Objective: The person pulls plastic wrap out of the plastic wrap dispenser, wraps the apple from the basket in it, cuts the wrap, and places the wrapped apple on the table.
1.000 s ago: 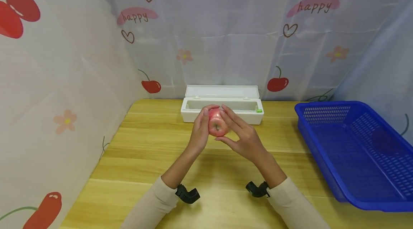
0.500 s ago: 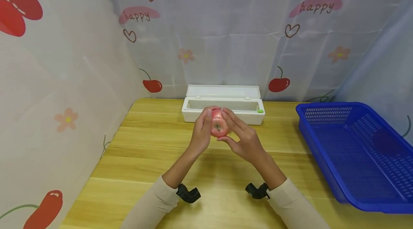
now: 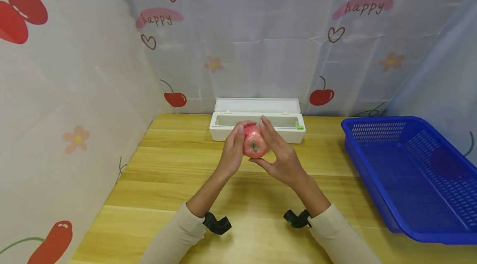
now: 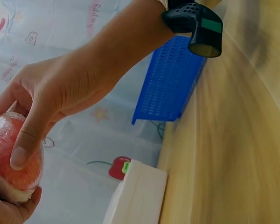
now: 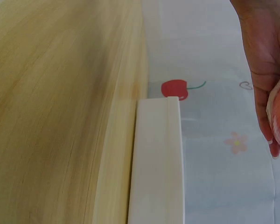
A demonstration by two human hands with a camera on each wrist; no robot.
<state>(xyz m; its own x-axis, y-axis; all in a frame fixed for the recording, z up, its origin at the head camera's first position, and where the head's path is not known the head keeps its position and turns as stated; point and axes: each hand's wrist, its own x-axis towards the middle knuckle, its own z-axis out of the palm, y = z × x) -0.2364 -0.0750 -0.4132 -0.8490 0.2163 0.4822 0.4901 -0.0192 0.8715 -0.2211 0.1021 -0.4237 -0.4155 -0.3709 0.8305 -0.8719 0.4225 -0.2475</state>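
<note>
Between both hands, held up off the wooden table, is a red apple (image 3: 254,146) in shiny clear film, its stem end facing the head camera. My left hand (image 3: 231,154) grips it from the left, fingers round its far side. My right hand (image 3: 285,160) lies on the right side, its thumb under the apple and its fingers stretched along the upper right. In the left wrist view, the right thumb presses the wrapped apple (image 4: 14,154). Behind the hands stands a white long box (image 3: 288,135) with its lid (image 3: 257,105) raised and a green slider (image 3: 300,127) on its edge.
A blue plastic basket (image 3: 367,177) with perforated sides stands at the right of the wooden table (image 3: 179,173). White curtains (image 3: 261,61) printed with cherries enclose the back and sides. A black camera mount (image 3: 297,218) sits on each wrist.
My right fingers have straightened and lifted slightly away from the top of the apple. The apple has shifted a little to the right, and my left hand keeps its grip.
</note>
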